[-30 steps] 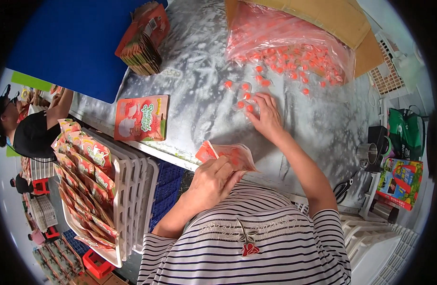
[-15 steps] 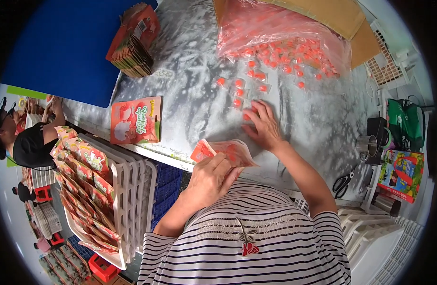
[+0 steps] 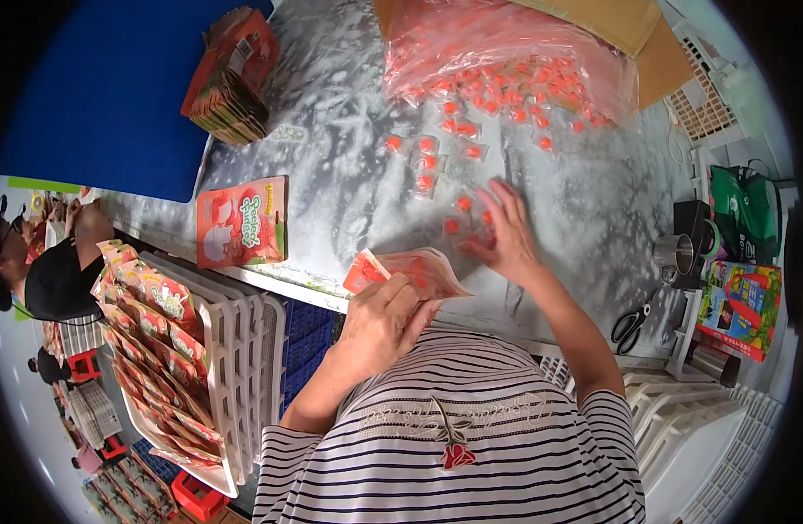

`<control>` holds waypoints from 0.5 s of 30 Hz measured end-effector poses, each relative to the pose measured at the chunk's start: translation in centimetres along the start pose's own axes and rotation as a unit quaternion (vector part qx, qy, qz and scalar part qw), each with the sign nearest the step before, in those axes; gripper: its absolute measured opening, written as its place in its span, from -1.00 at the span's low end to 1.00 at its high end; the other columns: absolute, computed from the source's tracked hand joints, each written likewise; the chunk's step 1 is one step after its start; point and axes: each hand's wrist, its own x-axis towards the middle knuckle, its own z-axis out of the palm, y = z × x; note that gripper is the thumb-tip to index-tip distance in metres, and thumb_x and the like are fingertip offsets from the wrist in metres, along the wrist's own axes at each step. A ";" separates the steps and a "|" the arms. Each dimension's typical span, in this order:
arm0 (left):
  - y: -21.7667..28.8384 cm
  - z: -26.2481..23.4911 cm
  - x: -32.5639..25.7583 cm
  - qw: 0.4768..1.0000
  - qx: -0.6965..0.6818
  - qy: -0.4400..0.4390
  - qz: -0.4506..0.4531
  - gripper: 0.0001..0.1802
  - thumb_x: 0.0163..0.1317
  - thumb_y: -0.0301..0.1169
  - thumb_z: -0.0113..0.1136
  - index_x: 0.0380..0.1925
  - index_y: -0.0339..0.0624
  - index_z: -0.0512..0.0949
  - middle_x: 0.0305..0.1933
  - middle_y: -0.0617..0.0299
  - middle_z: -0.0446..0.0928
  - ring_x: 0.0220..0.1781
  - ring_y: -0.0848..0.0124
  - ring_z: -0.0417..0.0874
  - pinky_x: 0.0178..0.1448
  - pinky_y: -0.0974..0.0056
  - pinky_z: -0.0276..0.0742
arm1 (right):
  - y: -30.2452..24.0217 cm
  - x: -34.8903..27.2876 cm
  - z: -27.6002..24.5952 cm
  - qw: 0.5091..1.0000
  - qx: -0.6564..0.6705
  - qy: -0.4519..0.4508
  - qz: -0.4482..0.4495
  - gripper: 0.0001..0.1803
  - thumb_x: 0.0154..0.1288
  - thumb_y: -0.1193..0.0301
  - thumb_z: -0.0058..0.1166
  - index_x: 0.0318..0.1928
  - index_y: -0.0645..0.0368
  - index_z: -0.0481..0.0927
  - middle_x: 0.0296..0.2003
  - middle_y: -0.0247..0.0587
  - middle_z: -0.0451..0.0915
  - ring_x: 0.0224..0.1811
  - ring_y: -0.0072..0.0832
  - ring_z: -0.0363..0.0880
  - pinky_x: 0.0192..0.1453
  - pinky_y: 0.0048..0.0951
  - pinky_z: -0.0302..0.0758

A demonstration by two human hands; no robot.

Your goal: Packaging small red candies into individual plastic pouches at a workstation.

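My left hand (image 3: 377, 325) grips a red and pink candy pouch (image 3: 429, 269) low over the table's near edge, its mouth parted and facing up. To the right, my right hand (image 3: 516, 236) is over the tabletop with fingers spread. A few clear-wrapped red candies (image 3: 451, 225) lie beside its fingertips and thumb; one is partly covered by the fingers. Farther off, several more wrapped candies (image 3: 428, 162) form a loose group. Behind them, a cardboard box (image 3: 668, 65) lined with pink plastic film (image 3: 497, 35) spills a heap of the same candies onto the table.
A flat red pouch (image 3: 241, 222) lies left on the grey marbled table (image 3: 331, 131). Beyond it, a bundle of pouches (image 3: 231, 92) stands by a blue board (image 3: 104, 87). Filled pouches sit in stacked white crates (image 3: 231, 384) at left. Scissors (image 3: 630, 328) lie at right. A co-worker (image 3: 65, 275) is far left.
My right hand has shifted to the right, its fingers lifting and spreading, and candies that it covered now show beside it. My left hand keeps the pouch in nearly the same place.
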 end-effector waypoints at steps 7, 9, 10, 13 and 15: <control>0.4 0.0 0.2 1.000 0.012 0.008 0.021 -0.84 0.13 -0.44 0.32 -0.47 -0.26 0.53 -0.46 0.08 0.48 -0.54 0.11 0.55 -0.47 0.14 0.49 | -0.9 0.4 3.5 0.990 -0.078 0.014 -0.113 -0.50 0.07 0.22 0.31 0.05 0.03 0.55 0.14 -0.12 0.40 0.24 -0.08 0.30 0.24 -0.13 0.36; 0.4 -0.1 -0.1 1.000 -0.004 0.001 0.002 -0.84 0.13 -0.44 0.32 -0.48 -0.25 0.53 -0.46 0.08 0.47 -0.54 0.11 0.54 -0.48 0.13 0.49 | -0.2 -0.5 3.6 0.994 -0.069 -0.003 -0.088 -0.64 0.10 0.25 0.27 -0.08 0.01 0.56 -0.04 -0.25 0.47 0.10 -0.27 0.43 -0.11 -0.24 0.56; 0.4 -0.1 0.0 1.000 -0.003 0.003 0.000 -0.84 0.13 -0.44 0.32 -0.48 -0.25 0.53 -0.46 0.08 0.47 -0.54 0.11 0.54 -0.48 0.13 0.49 | -0.1 -0.6 3.3 0.994 -0.068 -0.005 -0.090 -0.64 0.10 0.25 0.27 -0.08 0.01 0.56 -0.04 -0.25 0.47 0.10 -0.27 0.43 -0.11 -0.24 0.56; 0.4 -0.1 0.4 1.000 0.004 0.009 0.009 -0.83 0.14 -0.43 0.32 -0.48 -0.26 0.52 -0.47 0.08 0.46 -0.53 0.11 0.54 -0.47 0.13 0.49 | 0.5 -0.9 1.8 0.986 -0.110 0.039 -0.121 -0.75 0.12 0.30 0.26 -0.18 0.01 0.59 -0.23 -0.30 0.50 -0.19 -0.36 0.55 -0.38 -0.36 0.56; 0.2 0.3 0.6 0.999 0.006 0.016 0.033 -0.83 0.14 -0.42 0.31 -0.47 -0.26 0.52 -0.47 0.08 0.46 -0.51 0.10 0.55 -0.44 0.12 0.49 | 1.2 -1.2 0.9 0.997 -0.056 0.025 -0.045 -0.81 0.16 0.36 0.24 -0.21 0.05 0.60 -0.31 -0.25 0.51 -0.45 -0.30 0.53 -0.42 -0.33 0.55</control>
